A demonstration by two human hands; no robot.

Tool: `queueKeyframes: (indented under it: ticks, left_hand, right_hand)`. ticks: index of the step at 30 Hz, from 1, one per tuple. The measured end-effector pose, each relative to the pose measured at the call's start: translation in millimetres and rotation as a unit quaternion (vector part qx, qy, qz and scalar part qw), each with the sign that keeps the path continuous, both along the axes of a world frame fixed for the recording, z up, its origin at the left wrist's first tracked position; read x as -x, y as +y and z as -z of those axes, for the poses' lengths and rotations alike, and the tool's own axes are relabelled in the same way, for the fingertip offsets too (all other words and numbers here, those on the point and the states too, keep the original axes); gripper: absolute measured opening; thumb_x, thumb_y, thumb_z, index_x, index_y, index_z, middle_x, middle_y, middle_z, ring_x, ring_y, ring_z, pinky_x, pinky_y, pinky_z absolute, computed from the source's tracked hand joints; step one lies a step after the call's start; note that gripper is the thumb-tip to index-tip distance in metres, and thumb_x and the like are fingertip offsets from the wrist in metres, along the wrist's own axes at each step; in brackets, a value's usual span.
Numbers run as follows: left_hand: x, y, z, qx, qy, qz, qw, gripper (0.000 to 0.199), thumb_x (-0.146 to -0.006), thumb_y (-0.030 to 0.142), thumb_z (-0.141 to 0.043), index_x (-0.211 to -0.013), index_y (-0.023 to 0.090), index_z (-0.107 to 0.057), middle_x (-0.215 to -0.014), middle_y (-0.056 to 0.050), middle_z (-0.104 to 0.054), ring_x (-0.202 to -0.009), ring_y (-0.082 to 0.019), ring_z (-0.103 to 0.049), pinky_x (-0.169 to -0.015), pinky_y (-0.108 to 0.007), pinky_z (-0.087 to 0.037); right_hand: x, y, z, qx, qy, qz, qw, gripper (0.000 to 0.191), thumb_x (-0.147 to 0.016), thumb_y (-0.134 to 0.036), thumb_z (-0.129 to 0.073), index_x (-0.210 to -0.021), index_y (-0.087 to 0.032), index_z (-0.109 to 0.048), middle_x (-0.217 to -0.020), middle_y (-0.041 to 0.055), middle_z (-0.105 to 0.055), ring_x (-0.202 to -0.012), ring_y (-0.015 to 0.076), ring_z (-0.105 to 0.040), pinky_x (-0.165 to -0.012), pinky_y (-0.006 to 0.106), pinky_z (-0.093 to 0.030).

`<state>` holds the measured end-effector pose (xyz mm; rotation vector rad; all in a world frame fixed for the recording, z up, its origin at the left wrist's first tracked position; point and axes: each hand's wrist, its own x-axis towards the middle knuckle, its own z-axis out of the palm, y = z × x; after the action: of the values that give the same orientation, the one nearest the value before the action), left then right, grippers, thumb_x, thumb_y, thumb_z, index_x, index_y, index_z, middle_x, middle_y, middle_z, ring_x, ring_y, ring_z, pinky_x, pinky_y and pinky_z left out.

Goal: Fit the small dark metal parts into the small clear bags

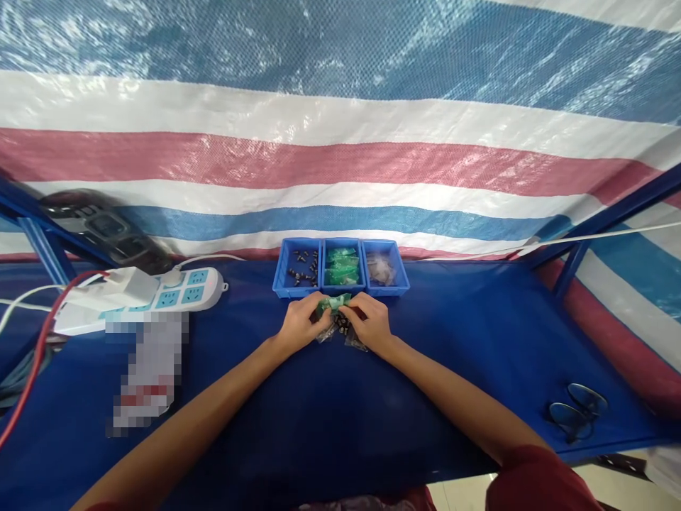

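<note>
The left hand and right hand are each closed on one side of a green packet, held just in front of the middle bin on the blue desk. Small dark parts and clear bags show between the hands. The left bin contains dark screws; the right bin, clear packets.
</note>
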<state>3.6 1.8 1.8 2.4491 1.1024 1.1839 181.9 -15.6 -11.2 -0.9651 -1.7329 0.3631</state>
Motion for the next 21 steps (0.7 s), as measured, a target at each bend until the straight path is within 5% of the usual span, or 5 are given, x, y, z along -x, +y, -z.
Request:
queueKeyframes:
  ticks: [7, 21]
  left_hand:
    - [-0.4, 2.5, 2.6, 0.004, -0.004, -0.002, 1.000, 0.011, -0.085, 0.021, -0.049, -0.086, 0.016, -0.059, -0.071, -0.001, -0.062, -0.062, -0.011, -0.059, -0.059, -0.021, -0.045]
    - [-0.9, 0.8, 6.1, 0.028, 0.011, 0.050, 0.998, 0.017, -0.090, 0.025, -0.047, -0.100, 0.016, -0.058, -0.081, -0.003, -0.064, -0.069, -0.013, -0.060, -0.064, -0.022, -0.047]
  right_hand:
    - [-0.6, -1.1, -2.9, -0.022, -0.016, -0.034, 0.999, 0.014, -0.088, -0.019, -0.053, -0.076, -0.016, -0.059, -0.065, 0.0028, -0.054, -0.057, 0.0123, -0.048, -0.054, 0.026, -0.041]
    - [1.6, 1.7, 1.4, -0.060, -0.038, 0.012, 0.997, 0.021, -0.091, -0.021, -0.048, -0.074, -0.017, -0.060, -0.063, 0.0034, -0.056, -0.059, 0.0141, -0.052, -0.057, 0.027, -0.045]
